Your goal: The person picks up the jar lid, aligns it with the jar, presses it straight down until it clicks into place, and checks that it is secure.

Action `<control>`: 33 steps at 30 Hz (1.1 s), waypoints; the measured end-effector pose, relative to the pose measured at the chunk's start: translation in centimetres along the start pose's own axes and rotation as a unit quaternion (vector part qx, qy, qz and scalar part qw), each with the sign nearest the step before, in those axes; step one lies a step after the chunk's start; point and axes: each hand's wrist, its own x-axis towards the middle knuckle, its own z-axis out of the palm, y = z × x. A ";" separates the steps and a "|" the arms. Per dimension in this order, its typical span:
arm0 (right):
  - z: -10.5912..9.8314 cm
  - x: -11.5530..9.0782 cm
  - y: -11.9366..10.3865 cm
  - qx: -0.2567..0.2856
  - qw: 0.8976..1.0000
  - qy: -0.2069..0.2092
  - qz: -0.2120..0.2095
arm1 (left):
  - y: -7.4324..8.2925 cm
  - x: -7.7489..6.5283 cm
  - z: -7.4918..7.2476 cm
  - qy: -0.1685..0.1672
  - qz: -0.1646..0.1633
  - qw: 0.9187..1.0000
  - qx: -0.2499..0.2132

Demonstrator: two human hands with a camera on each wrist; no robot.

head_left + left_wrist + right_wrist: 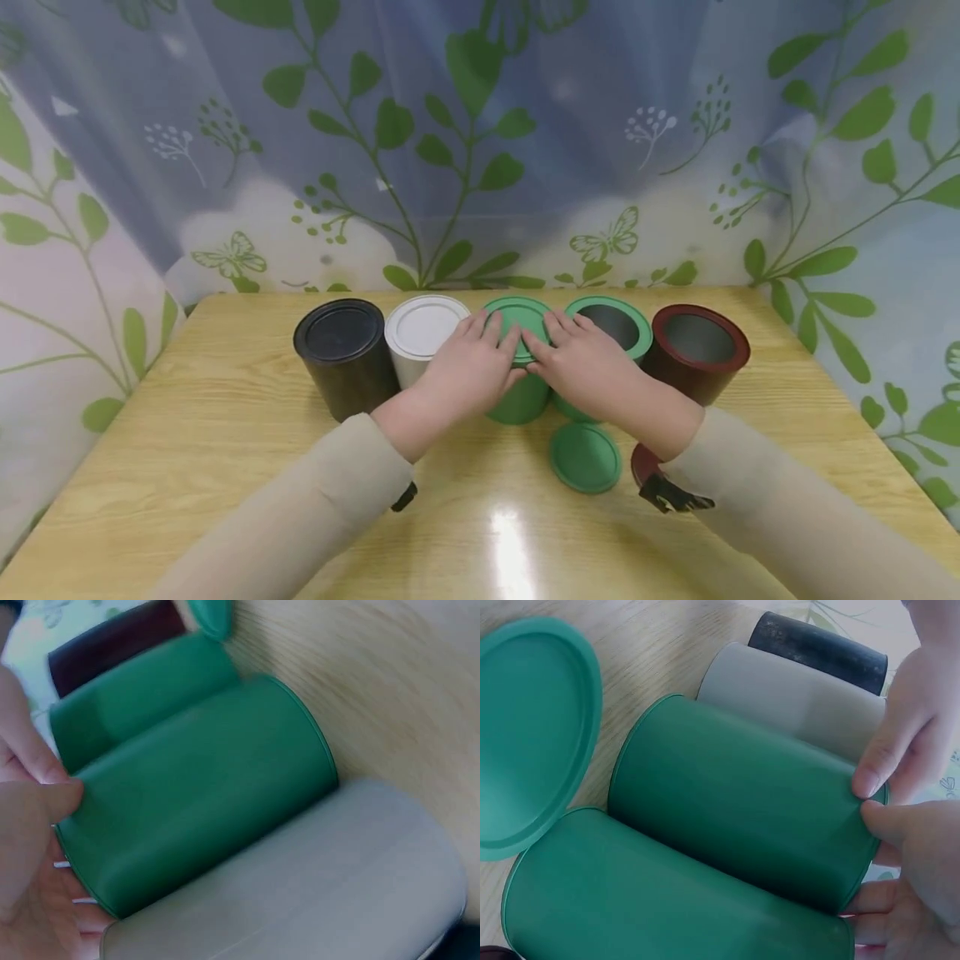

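Both hands lie on top of the middle green can (517, 400), which wears a green lid (519, 310). My left hand (471, 358) presses its fingers, mostly straight, on the left part of that lid. From the other side my right hand (588, 362) does the same, its fingers spread over the lid's right part. In the left wrist view the left thumb (64, 796) touches the green can's side just below the rim. The right thumb (881, 821) sits at the rim too, close to the left one. Much of the lid is hidden under the fingers.
Left of the green can stand a white can (427, 327) and a black can (348, 367), both lidded. To its right are an open green can (637, 321) and an open dark red can (678, 375). A loose green lid (585, 458) and a partly hidden red lid (642, 461) lie in front.
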 end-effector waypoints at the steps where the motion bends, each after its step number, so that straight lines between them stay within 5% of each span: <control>1: 0.0 0.0 -0.1 0.002 1.000 -0.008 0.002 | 0.0 -0.1 0.0 -0.003 0.001 1.000 0.002; 8: -0.4 -0.1 -0.2 0.002 0.997 -0.074 0.025 | 0.3 0.0 0.3 0.011 0.014 0.999 0.036; 18: -0.2 0.0 -0.6 -0.016 1.000 -0.021 0.006 | 1.2 0.1 0.4 0.097 0.002 0.990 0.104; 21: -0.2 0.1 -0.5 -0.022 1.000 -0.012 0.001 | 1.1 0.2 0.2 0.073 -0.004 0.991 0.108; 27: -0.2 0.1 -0.4 -0.033 0.999 -0.017 -0.005 | 0.4 0.9 -0.2 -0.004 -0.030 0.999 0.041; 33: -0.3 0.1 -0.1 -0.025 0.999 -0.035 0.015 | 0.0 1.4 -0.1 -0.018 -0.009 1.000 0.003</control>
